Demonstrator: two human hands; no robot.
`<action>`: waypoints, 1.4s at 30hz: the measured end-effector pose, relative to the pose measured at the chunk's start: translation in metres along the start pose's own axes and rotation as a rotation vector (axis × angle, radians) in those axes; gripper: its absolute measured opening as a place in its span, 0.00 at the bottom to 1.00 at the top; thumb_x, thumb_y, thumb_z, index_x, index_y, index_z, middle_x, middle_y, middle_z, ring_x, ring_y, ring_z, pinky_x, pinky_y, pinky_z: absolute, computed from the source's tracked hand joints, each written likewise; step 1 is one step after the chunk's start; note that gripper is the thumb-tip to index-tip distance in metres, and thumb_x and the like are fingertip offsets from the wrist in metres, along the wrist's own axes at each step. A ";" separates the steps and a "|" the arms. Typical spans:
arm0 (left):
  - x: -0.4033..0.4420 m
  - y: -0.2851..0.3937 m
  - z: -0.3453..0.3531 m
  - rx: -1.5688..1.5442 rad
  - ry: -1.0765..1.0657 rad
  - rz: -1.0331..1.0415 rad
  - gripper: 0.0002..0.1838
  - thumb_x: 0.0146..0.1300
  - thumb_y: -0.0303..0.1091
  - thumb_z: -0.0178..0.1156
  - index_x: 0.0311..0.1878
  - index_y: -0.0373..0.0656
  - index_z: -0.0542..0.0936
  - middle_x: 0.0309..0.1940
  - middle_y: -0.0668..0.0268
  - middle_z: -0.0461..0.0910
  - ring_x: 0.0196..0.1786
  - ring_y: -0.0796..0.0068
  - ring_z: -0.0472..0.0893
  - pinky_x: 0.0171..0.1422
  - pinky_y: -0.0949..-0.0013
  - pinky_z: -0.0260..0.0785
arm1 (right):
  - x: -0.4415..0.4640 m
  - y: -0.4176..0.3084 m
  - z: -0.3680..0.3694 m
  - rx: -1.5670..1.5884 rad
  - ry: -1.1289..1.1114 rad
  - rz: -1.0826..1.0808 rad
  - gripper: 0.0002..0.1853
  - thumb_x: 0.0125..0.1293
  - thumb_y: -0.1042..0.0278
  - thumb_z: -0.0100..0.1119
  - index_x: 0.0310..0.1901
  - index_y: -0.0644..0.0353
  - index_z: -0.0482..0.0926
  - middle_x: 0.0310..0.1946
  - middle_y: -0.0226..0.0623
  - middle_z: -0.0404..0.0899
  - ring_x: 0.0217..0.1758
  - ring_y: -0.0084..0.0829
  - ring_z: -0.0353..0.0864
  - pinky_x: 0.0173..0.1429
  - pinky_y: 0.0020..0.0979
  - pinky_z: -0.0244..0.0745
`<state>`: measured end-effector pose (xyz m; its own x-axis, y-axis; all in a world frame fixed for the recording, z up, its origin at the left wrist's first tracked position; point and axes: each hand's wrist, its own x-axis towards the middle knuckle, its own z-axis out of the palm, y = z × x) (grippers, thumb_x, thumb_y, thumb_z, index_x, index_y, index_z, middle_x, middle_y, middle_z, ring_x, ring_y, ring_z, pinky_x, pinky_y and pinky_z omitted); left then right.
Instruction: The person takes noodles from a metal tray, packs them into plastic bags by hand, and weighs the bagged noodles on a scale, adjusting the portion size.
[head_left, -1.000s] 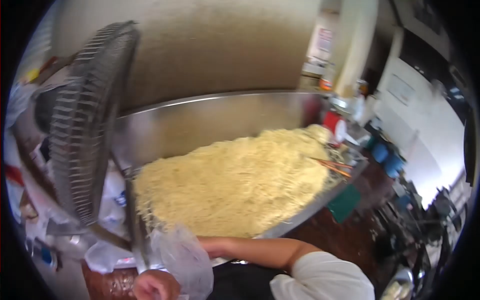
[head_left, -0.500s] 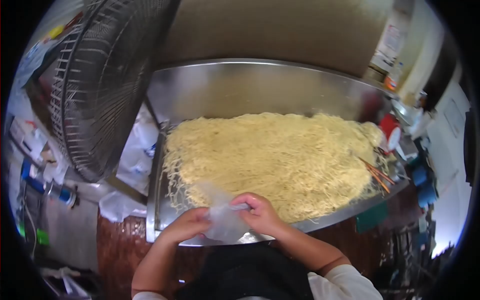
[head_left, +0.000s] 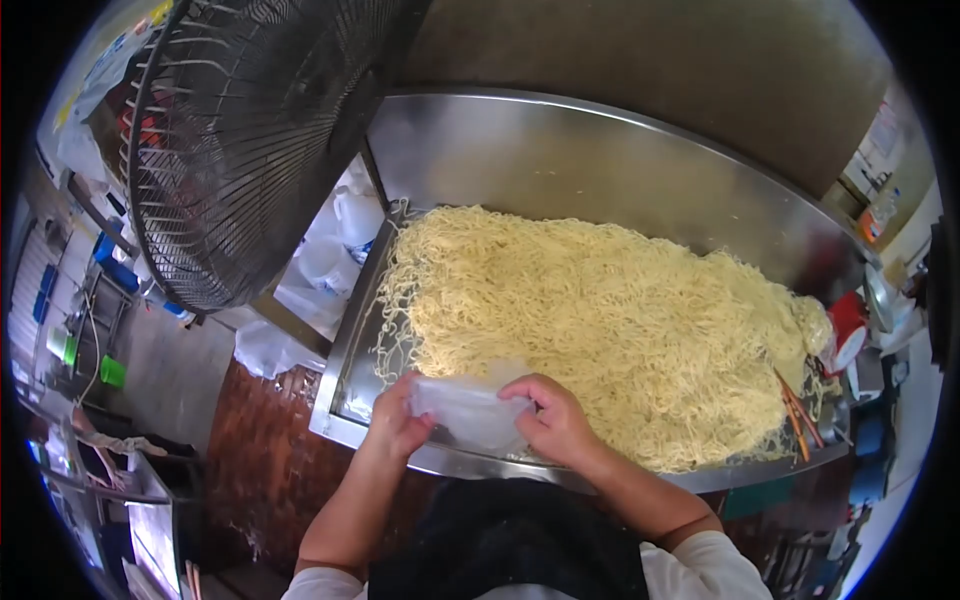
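A clear plastic bag (head_left: 468, 408) is stretched between my two hands over the front edge of a metal tray (head_left: 345, 380). My left hand (head_left: 400, 418) pinches the bag's left side, and my right hand (head_left: 548, 418) has its fingers closed on the right side. Behind the bag, a wide heap of pale yellow noodles (head_left: 600, 320) covers much of the tray. Orange-brown chopsticks (head_left: 796, 415) lean at the heap's right end, near a red and white round object (head_left: 847, 330).
A large black fan (head_left: 250, 150) stands at the left, close to the tray. Beneath it are white containers (head_left: 328, 262) and plastic bags (head_left: 268, 348). A metal backsplash (head_left: 600, 165) rises behind the noodles. Reddish-brown floor (head_left: 260, 460) shows at lower left.
My hands came together over the tray's front edge, then moved apart, spreading the bag wider between them. The view has turned, showing more of the left side.
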<state>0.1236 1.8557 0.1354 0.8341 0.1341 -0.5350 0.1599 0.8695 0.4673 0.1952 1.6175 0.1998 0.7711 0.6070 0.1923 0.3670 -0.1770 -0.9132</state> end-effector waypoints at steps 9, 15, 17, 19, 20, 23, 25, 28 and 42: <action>-0.003 -0.029 0.053 0.813 -0.212 0.145 0.14 0.62 0.38 0.60 0.48 0.42 0.77 0.31 0.68 0.78 0.38 0.73 0.79 0.39 0.70 0.74 | -0.018 0.022 -0.018 0.247 0.206 0.108 0.05 0.60 0.75 0.58 0.38 0.61 0.78 0.34 0.32 0.78 0.35 0.20 0.76 0.37 0.24 0.71; 0.048 -0.028 -0.003 0.507 -0.154 -0.245 0.11 0.63 0.35 0.58 0.47 0.43 0.77 0.33 0.65 0.80 0.33 0.74 0.81 0.28 0.74 0.74 | -0.035 0.005 -0.052 0.074 -0.174 -0.012 0.04 0.61 0.76 0.57 0.37 0.62 0.78 0.35 0.35 0.79 0.41 0.27 0.79 0.44 0.28 0.74; 0.043 -0.021 0.022 0.074 0.084 -0.136 0.07 0.67 0.37 0.54 0.41 0.45 0.78 0.30 0.67 0.79 0.29 0.75 0.80 0.28 0.75 0.74 | -0.032 0.008 -0.060 0.010 -0.403 0.082 0.06 0.61 0.74 0.59 0.39 0.63 0.78 0.36 0.37 0.79 0.42 0.29 0.79 0.46 0.29 0.74; 0.031 0.001 0.050 0.007 0.209 -0.067 0.07 0.67 0.38 0.54 0.39 0.47 0.78 0.27 0.70 0.77 0.27 0.77 0.78 0.26 0.76 0.72 | -0.022 0.021 -0.062 0.024 -0.594 0.222 0.12 0.60 0.69 0.62 0.44 0.62 0.78 0.38 0.39 0.79 0.43 0.31 0.79 0.46 0.31 0.74; 0.030 0.007 0.056 -0.031 0.270 -0.029 0.07 0.68 0.38 0.54 0.39 0.48 0.78 0.26 0.71 0.76 0.26 0.79 0.76 0.26 0.77 0.70 | -0.012 0.028 -0.062 -0.024 -0.508 0.198 0.15 0.59 0.66 0.63 0.47 0.62 0.77 0.39 0.40 0.79 0.43 0.33 0.79 0.47 0.32 0.74; 0.022 0.034 -0.008 0.056 0.235 0.105 0.08 0.65 0.45 0.58 0.37 0.53 0.78 0.23 0.75 0.72 0.22 0.79 0.70 0.23 0.74 0.61 | 0.037 0.057 -0.056 -0.308 -0.187 0.093 0.31 0.54 0.60 0.67 0.59 0.60 0.71 0.49 0.46 0.77 0.49 0.42 0.78 0.52 0.37 0.75; 0.011 0.041 -0.018 0.271 0.349 0.242 0.10 0.63 0.48 0.59 0.35 0.54 0.77 0.21 0.76 0.70 0.21 0.79 0.69 0.22 0.72 0.60 | 0.086 0.075 -0.039 -0.473 -0.137 -0.086 0.34 0.53 0.61 0.66 0.62 0.59 0.68 0.58 0.47 0.70 0.60 0.43 0.71 0.60 0.41 0.69; -0.020 0.032 -0.050 0.262 0.415 0.135 0.10 0.61 0.48 0.60 0.35 0.54 0.77 0.21 0.76 0.70 0.21 0.80 0.70 0.23 0.71 0.61 | 0.150 0.113 0.010 -0.706 -0.201 -0.240 0.40 0.48 0.66 0.67 0.66 0.56 0.64 0.67 0.53 0.60 0.69 0.49 0.62 0.65 0.47 0.64; -0.090 -0.024 -0.084 0.300 0.706 0.187 0.17 0.64 0.47 0.53 0.44 0.43 0.77 0.30 0.68 0.78 0.31 0.71 0.77 0.33 0.67 0.69 | 0.314 0.162 0.035 -0.610 -0.577 0.387 0.50 0.37 0.53 0.75 0.67 0.52 0.65 0.68 0.54 0.60 0.71 0.50 0.60 0.71 0.45 0.58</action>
<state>0.0003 1.8627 0.1126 0.3448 0.6231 -0.7021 0.2692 0.6509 0.7098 0.4784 1.8064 0.0993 0.5787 0.6833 -0.4452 0.4744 -0.7261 -0.4977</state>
